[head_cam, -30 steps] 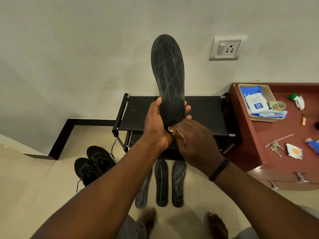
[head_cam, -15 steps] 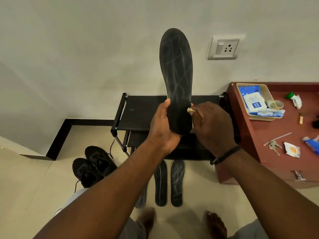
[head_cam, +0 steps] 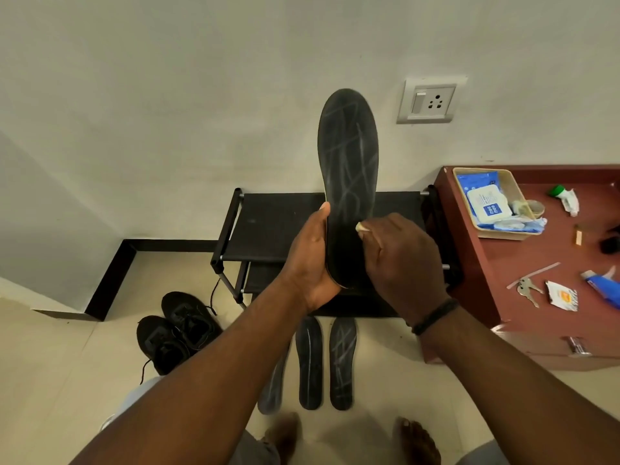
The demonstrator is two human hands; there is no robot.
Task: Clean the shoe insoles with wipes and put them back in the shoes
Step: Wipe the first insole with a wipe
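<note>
Between our hands: insole [head_cam: 349, 169] upright, toe up | our left hand [head_cam: 310, 260] grips its heel end, thumb along the edge | our right hand [head_cam: 402, 260] pinches a small wipe [head_cam: 362, 228] against its face | below our hands: three insoles [head_cam: 310, 364] on the floor | left of our left forearm: black shoes [head_cam: 177, 327] | right of our right hand: wipes pack [head_cam: 488, 204] in a tray [head_cam: 513, 186]

Hidden and cut-off parts

Your right hand [head_cam: 401, 260] is covering most of the wipe [head_cam: 362, 227]; your left forearm is hiding part of the leftmost floor insole [head_cam: 271, 391]; the frame edge is cropping the blue tube [head_cam: 602, 286].
</note>
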